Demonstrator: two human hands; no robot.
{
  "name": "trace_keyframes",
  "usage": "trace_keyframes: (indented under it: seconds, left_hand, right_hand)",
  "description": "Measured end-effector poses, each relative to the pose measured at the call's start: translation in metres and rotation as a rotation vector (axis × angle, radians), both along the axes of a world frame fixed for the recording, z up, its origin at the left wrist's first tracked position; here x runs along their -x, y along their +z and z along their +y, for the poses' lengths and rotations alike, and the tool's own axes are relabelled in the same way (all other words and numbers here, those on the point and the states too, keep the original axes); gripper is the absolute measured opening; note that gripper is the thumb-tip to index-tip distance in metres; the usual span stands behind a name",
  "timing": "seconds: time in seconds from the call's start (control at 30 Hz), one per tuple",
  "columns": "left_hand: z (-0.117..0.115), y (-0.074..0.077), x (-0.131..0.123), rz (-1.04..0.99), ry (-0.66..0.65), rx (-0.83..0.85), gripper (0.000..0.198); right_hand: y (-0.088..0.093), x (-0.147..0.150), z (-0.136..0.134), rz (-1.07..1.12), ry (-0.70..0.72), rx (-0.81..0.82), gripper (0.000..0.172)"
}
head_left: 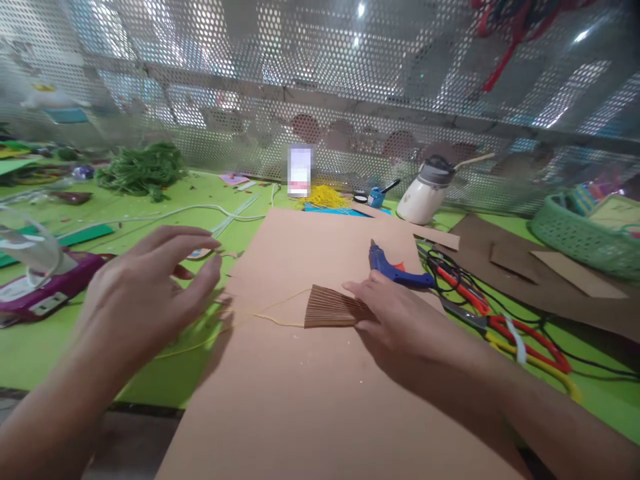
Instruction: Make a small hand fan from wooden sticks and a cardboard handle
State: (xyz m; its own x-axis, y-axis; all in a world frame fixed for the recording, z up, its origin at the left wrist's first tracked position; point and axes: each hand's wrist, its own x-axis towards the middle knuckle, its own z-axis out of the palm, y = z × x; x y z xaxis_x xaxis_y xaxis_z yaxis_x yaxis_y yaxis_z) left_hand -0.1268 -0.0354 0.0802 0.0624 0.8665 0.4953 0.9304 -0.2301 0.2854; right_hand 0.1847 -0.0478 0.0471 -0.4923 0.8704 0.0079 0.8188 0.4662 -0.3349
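A small pleated brown paper fan (327,308) lies on a large tan cardboard sheet (310,393), with a thin yellow string (273,315) running from its left tip. My right hand (395,313) presses the fan's right end down, fingers together on it. My left hand (145,287) hovers above the sheet's left edge, fingers spread and loosely curved, holding nothing I can see. A blue hot-glue gun (395,267) rests just behind my right hand.
Red and yellow scissors (510,330) and black cables lie right of the sheet. A white jar (425,193), green basket (580,233), brown card pieces, green shreds (143,170), yellow shreds (325,197) and a purple tape dispenser (40,283) ring the green table. Perforated metal wall behind.
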Motion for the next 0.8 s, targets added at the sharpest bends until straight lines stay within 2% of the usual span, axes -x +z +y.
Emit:
trace_keyframes:
  seconds: [0.07,0.13,0.17,0.23,0.27,0.3,0.4,0.47,0.5,0.63,0.8]
  left_hand:
    - [-0.012,0.002,-0.002,-0.139,-0.086,0.020,0.024]
    - [-0.025,0.000,-0.013,-0.292,-0.270,0.145,0.021]
    - [-0.031,-0.002,-0.023,-0.371,-0.400,0.256,0.021]
    - [-0.038,-0.011,-0.044,-0.454,-0.590,0.618,0.021]
    - [-0.038,-0.016,-0.055,-0.481,-0.632,0.784,0.021]
    - [-0.036,-0.022,-0.066,-0.527,-0.625,0.879,0.019]
    - [-0.021,-0.033,-0.090,-0.823,-0.584,0.979,0.019]
    - [-0.010,-0.035,-0.102,-1.072,-0.512,0.988,0.021]
    - [-0.005,-0.034,-0.106,-1.158,-0.529,1.015,0.025]
    - [0.008,-0.035,-0.122,-1.293,-0.759,1.010,0.037]
    - [0.016,-0.046,-0.135,-1.439,-0.800,0.960,0.038]
  right_hand:
    - [-0.007,-0.004,0.004,0.189,-0.052,0.066,0.031]
    - [-0.012,-0.005,0.008,0.415,-0.130,0.151,0.028]
    - [-0.013,-0.005,0.010,0.509,-0.169,0.188,0.029]
    - [-0.013,-0.004,0.013,0.626,-0.224,0.236,0.036]
    - [-0.012,-0.003,0.013,0.664,-0.240,0.249,0.041]
    - [-0.011,-0.002,0.014,0.714,-0.258,0.263,0.044]
    - [-0.007,0.001,0.012,0.871,-0.298,0.271,0.050]
    - [-0.006,0.004,0.010,0.957,-0.316,0.253,0.050]
    - [-0.007,0.005,0.009,0.993,-0.323,0.244,0.050]
    - [-0.013,0.013,0.009,1.096,-0.356,0.214,0.056]
    - [-0.022,0.022,0.010,1.149,-0.363,0.172,0.055]
